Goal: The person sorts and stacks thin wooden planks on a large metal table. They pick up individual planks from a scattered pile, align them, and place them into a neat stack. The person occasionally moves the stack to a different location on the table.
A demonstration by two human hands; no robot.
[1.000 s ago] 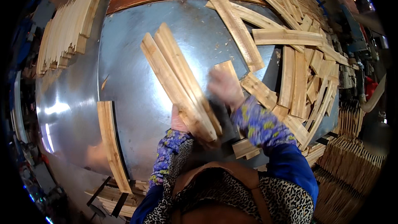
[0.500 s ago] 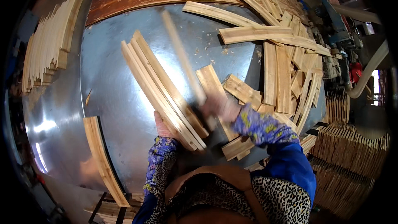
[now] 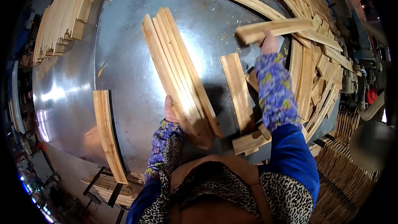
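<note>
Several long wooden boards point(image 3: 176, 74) stand side by side as a bundle, slanting over the metal tabletop. Around the bundle's near end my left hand point(image 3: 170, 110) is closed, its thumb on the left side and its other fingers hidden beneath. Out to the right, my right hand point(image 3: 268, 43) grips a wooden board point(image 3: 275, 29) at the edge of the loose pile; its far fingers are hidden by the board. Between the bundle and my right forearm lies a single short board point(image 3: 237, 87), flat on the metal.
A jumbled pile of boards point(image 3: 319, 74) covers the right side. One board point(image 3: 108, 137) lies at the table's left edge. A row of stacked boards point(image 3: 64, 14) stands at the far left. More stacks point(image 3: 344, 174) are at lower right, below table height.
My right hand has moved away from the bundle, up and right, and taken hold of a board at the pile. The board it carried before now stands with the bundle in my left hand.
</note>
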